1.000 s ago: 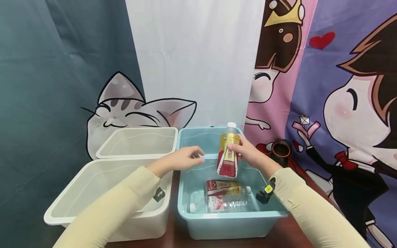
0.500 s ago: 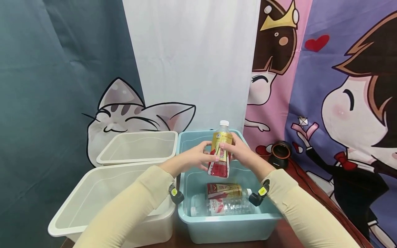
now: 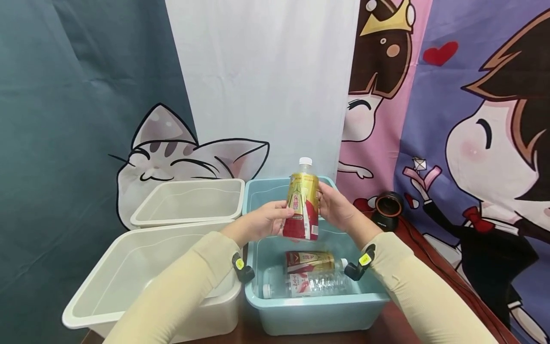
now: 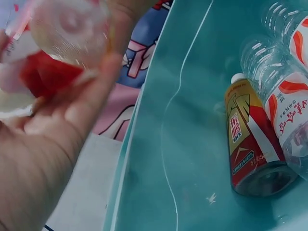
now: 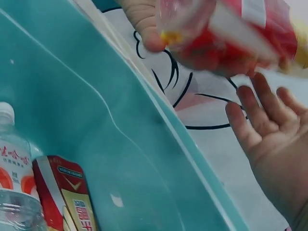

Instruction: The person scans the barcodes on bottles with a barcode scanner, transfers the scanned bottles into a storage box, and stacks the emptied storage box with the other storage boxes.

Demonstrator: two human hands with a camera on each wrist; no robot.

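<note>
A plastic drink bottle point(image 3: 302, 205) with a red and gold label and a white cap is held upright above the front light-blue bin point(image 3: 318, 321). My left hand point(image 3: 259, 220) grips its lower left side, thumb across the label. At its right side is my right hand point(image 3: 337, 206); the right wrist view shows that hand's fingers point(image 5: 260, 103) loosely spread, fingertips right by the bottle. Inside the bin lies another red and gold bottle point(image 4: 255, 139). Beside it are clear water bottles point(image 4: 293, 108) with red and white labels.
To the left stands a deep white bin point(image 3: 92, 274), with a second white bin point(image 3: 189, 181) behind it. Another blue bin point(image 3: 266, 184) sits behind the front one. A black round device point(image 3: 388, 215) with a cable stands at the right. Printed curtains hang behind everything.
My left hand has come in from the left and taken hold of the bottle. The bottle has shifted left and turned, and my right hand's fingers have loosened from it.
</note>
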